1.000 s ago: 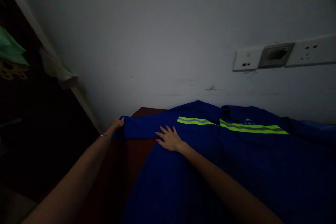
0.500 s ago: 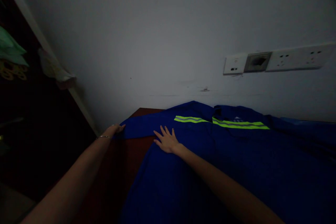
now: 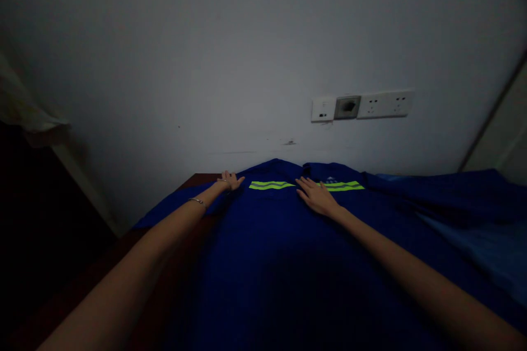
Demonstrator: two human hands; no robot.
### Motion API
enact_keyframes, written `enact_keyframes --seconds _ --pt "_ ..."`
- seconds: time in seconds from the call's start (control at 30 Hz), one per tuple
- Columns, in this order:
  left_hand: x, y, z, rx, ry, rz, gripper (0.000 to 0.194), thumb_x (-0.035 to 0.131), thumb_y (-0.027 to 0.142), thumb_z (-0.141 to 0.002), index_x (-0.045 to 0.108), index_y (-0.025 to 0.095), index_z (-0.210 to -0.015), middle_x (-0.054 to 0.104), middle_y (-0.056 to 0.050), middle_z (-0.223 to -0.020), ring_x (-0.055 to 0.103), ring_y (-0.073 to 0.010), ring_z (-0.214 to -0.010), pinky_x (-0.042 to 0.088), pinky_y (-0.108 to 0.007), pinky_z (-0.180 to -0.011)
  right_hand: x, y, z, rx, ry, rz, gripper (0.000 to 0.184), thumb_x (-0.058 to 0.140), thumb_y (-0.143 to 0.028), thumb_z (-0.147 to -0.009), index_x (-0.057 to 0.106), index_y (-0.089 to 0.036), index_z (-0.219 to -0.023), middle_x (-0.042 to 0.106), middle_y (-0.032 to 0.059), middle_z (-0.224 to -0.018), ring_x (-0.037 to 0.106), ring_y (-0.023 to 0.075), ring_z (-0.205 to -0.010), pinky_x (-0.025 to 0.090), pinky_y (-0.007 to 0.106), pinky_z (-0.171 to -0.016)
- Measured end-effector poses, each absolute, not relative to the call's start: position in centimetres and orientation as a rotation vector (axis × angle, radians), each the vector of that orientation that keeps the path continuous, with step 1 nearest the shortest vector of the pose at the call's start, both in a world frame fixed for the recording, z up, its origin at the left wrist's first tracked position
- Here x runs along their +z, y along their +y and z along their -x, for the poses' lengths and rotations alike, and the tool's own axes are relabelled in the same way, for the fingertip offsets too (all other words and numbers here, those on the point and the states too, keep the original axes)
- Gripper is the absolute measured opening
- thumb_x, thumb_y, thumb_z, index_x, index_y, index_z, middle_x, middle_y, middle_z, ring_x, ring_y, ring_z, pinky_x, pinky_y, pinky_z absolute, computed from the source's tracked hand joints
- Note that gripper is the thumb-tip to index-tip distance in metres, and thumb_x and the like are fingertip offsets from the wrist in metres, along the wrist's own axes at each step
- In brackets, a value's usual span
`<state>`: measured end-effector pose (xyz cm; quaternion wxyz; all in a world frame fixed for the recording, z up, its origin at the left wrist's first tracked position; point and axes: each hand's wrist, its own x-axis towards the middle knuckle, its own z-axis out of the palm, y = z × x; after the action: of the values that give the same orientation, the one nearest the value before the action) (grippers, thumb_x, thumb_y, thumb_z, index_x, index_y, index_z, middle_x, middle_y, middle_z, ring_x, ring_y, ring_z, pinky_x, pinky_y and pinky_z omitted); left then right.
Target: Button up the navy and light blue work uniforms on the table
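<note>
A blue work jacket (image 3: 288,252) with two yellow-green reflective stripes (image 3: 269,185) lies spread flat on a dark wooden table (image 3: 102,274). My left hand (image 3: 230,180) rests flat on the jacket's left shoulder, fingers stretched out, a thin bracelet on its wrist. My right hand (image 3: 315,196) lies flat on the chest near the collar, fingers spread, between the two stripe sections. Neither hand grips anything. The left sleeve (image 3: 173,211) hangs toward the table's left edge.
A white wall stands right behind the table, with a strip of wall sockets (image 3: 362,106) above the jacket. More blue fabric (image 3: 461,203) lies at the right. Dark space drops off left of the table edge.
Both hands have slid right, from the sleeve end and armpit to the shoulder and chest. The view has swung right, so the dark shelf at left is gone.
</note>
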<state>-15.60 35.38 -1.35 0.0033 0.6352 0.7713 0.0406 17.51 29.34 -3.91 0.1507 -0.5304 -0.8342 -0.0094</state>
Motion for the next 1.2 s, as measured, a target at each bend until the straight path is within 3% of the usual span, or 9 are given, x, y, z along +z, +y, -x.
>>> enact_keyframes --seconds 0.1,0.3,0.43,0.53,0.63,0.83,1.2 --pt "-2.5 36.1 9.2 0.11 2.247 -2.133 0.072 0.023 0.06 -0.081 0.028 0.01 -0.133 0.017 -0.022 -0.141 0.014 -0.0365 -0.129 0.021 -0.049 -0.099 -4.6 29.3 -24.5 -0.138 -2.311 1.711 0.052 0.02 -0.039 -0.088 0.033 -0.016 -0.134 0.033 0.009 -0.138 0.026 0.0249 -0.128 0.019 0.048 -0.101" --pt "-5.1 33.7 -2.3 0.319 1.81 -2.544 0.073 0.021 0.06 -0.082 0.024 0.008 -0.134 0.018 -0.019 -0.142 0.012 -0.0315 -0.131 0.015 -0.041 -0.103 -6.4 26.4 -34.2 -0.202 -2.199 1.857 0.05 0.021 -0.028 -0.087 0.045 -0.005 -0.125 0.049 0.0145 -0.126 0.038 0.022 -0.121 0.026 0.035 -0.102" --pt "-6.4 31.9 -6.2 0.331 1.743 -2.527 0.086 0.028 0.065 -0.076 0.008 0.008 -0.138 0.008 -0.019 -0.144 0.008 -0.0342 -0.131 0.015 -0.045 -0.102 -8.1 24.1 -36.1 -0.101 -2.226 1.905 0.056 0.022 -0.038 -0.088 0.04 -0.005 -0.13 0.039 0.0142 -0.134 0.031 0.0233 -0.126 0.023 0.036 -0.103" --pt "-7.2 31.7 -6.4 0.321 1.835 -2.464 0.086 0.032 0.061 -0.076 0.003 0.009 -0.139 0.007 -0.019 -0.144 0.009 -0.034 -0.131 0.016 -0.046 -0.102 -8.9 23.2 -36.3 -0.03 -2.196 1.977 0.065 0.019 -0.05 -0.087 0.032 -0.009 -0.134 0.03 0.0123 -0.139 0.024 0.0236 -0.129 0.02 0.038 -0.105" --pt "-7.9 32.0 -5.5 0.32 1.939 -2.369 0.083 0.025 0.062 -0.077 0.006 0.01 -0.139 0.01 -0.017 -0.144 0.012 -0.0338 -0.131 0.016 -0.046 -0.103 -9.0 23.1 -36.2 -0.007 -2.171 2.026 0.069 0.016 -0.056 -0.085 0.029 -0.012 -0.136 0.027 0.0105 -0.141 0.021 0.0233 -0.13 0.018 0.04 -0.105" --pt "-8.1 31.9 -4.8 0.233 2.015 -2.294 0.086 0.019 0.068 -0.074 0.018 0.01 -0.138 0.014 -0.012 -0.144 0.008 -0.0341 -0.131 0.012 -0.048 -0.104 -8.6 23.1 -35.6 0.019 -2.186 2.036 0.067 0.015 -0.057 -0.085 0.029 -0.016 -0.136 0.023 0.0092 -0.143 0.018 0.0234 -0.131 0.016 0.042 -0.104" --pt "-7.6 31.4 -2.1 0.177 2.082 -2.238 0.086 0.018 0.069 -0.074 0.016 0.012 -0.139 0.012 -0.01 -0.145 0.005 -0.037 -0.13 0.009 -0.054 -0.103 -8.1 23.0 -32.7 0.073 -2.196 1.984 0.066 0.015 -0.055 -0.085 0.031 -0.015 -0.136 0.023 0.0103 -0.142 0.016 0.0233 -0.131 0.014 0.043 -0.104"
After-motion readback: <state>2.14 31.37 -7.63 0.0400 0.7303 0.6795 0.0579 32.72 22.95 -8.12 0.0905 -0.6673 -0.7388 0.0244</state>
